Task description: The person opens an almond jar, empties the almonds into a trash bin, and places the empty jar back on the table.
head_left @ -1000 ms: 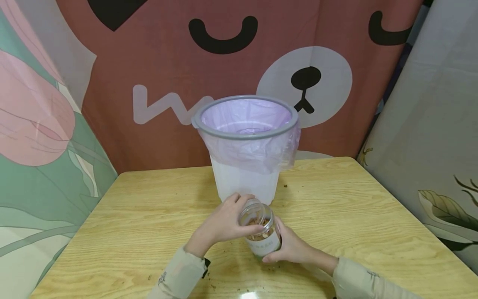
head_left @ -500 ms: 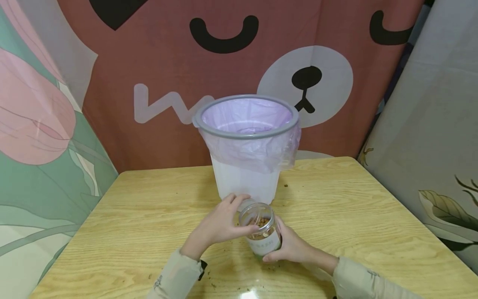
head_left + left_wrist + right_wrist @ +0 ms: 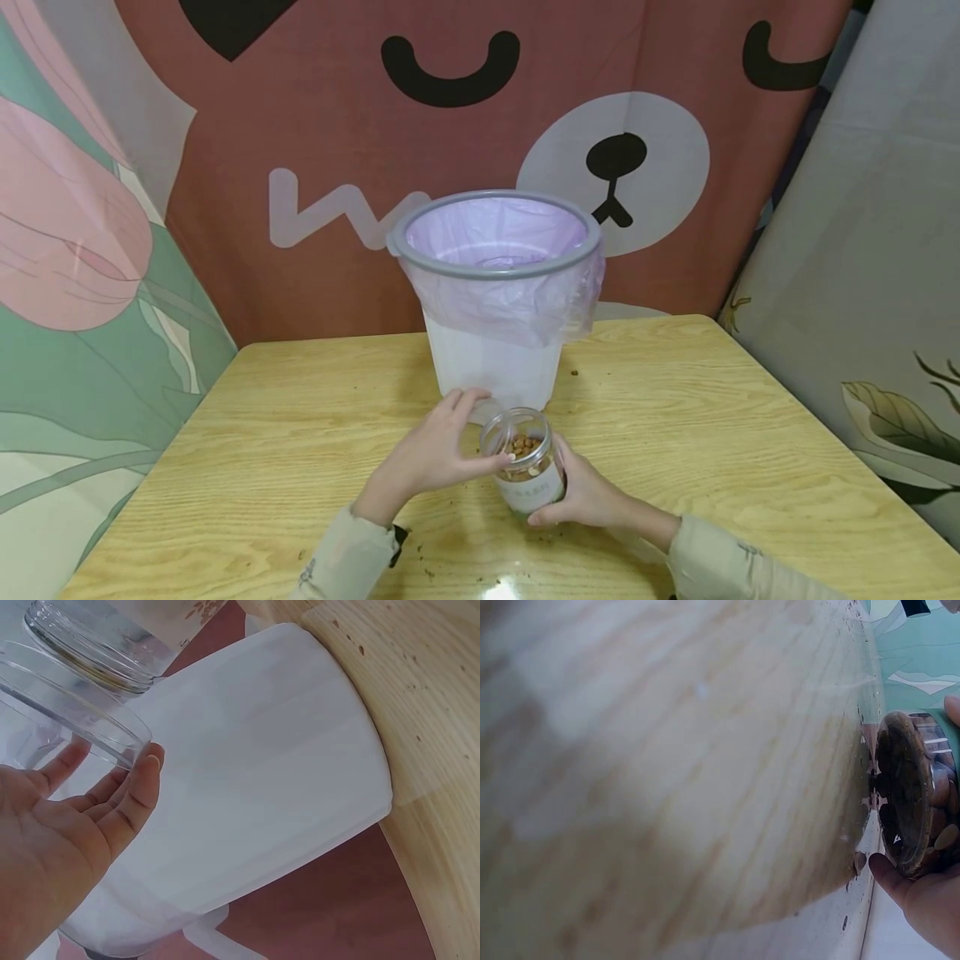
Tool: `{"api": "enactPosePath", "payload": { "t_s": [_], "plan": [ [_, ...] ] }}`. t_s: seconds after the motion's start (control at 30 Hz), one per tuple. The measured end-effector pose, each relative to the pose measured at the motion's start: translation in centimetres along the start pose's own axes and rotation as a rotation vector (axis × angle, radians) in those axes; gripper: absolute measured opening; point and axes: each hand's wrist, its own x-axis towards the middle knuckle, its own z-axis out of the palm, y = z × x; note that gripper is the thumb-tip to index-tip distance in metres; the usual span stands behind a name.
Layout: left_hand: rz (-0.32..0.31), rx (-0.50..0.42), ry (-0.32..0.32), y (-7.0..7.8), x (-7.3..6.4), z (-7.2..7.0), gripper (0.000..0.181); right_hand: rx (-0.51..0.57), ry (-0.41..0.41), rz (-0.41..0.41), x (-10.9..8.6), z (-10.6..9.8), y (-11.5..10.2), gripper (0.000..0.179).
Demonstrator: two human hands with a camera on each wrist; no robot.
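My left hand point(image 3: 427, 450) pinches a clear plastic lid point(image 3: 489, 412) between thumb and fingers. In the left wrist view the transparent lid point(image 3: 120, 739) is tilted, just apart from the glass jar's threaded mouth point(image 3: 97, 667). The uncovered jar point(image 3: 531, 490) has a white label and brown nut-like pieces inside. My right hand point(image 3: 588, 492) grips the jar round its right side, with the jar leaning slightly. From the right wrist view, the jar's base point(image 3: 907, 795) shows at the right edge, and a finger point(image 3: 900, 889) of the right hand supports it from below.
Right behind the hands stands a white bin point(image 3: 495, 367) lined with a pale purple bag point(image 3: 510, 308). Small dark crumbs point(image 3: 429, 573) lie on the wooden table point(image 3: 300, 433). A patterned red curtain point(image 3: 337, 125) hangs behind.
My left hand has moved a little to the left, drawing the lid away from the jar's mouth. More of the brown contents shows. The right hand and jar stay nearly still.
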Motion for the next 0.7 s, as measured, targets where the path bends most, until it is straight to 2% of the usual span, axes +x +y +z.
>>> {"api": "enactPosePath", "payload": {
  "t_s": [0.4,0.7],
  "plan": [
    [-0.022,0.002,-0.009,-0.3,-0.7,-0.1,0.082,-0.019,0.011,0.002,0.0,0.0,0.0,0.102],
    [-0.013,-0.003,-0.019,-0.9,-1.2,-0.1,0.08,-0.033,0.017,-0.003,0.0,0.0,0.0,0.102]
  ]
}}
